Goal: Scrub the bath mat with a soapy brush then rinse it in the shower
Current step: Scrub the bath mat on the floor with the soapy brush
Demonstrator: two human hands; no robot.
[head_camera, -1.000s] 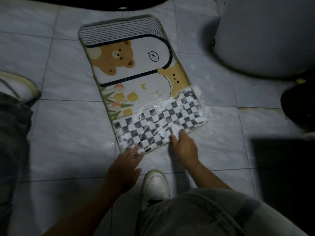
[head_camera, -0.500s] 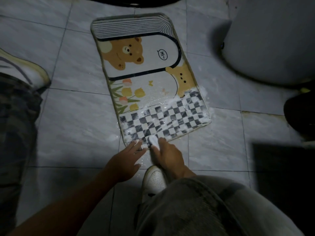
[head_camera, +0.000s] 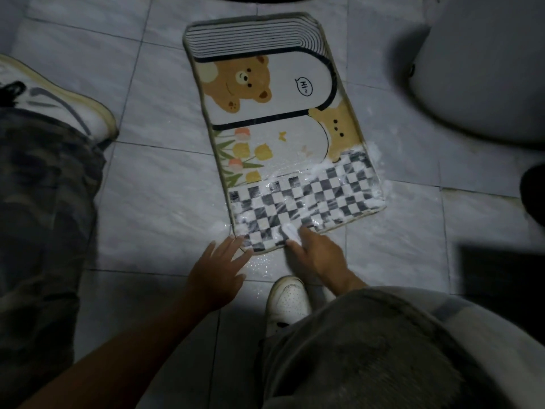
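Dimly lit — grey tiled floor, sudsy bath mat

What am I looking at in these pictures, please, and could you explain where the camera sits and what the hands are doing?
There is no machine here. A person wears one wide-angle camera on the head, so every picture looks down at their own two hands. On the tiled floor lies a bath mat printed with bears, tulips and a checkered band. White foam covers that near band and spills off its right edge. The left hand is open, with its fingers spread and its fingertips at the mat's near corner. The right hand grips a small white object on the checkered part. This is presumably the brush, though it is blurred. Just below the hands is the person's white shoe.
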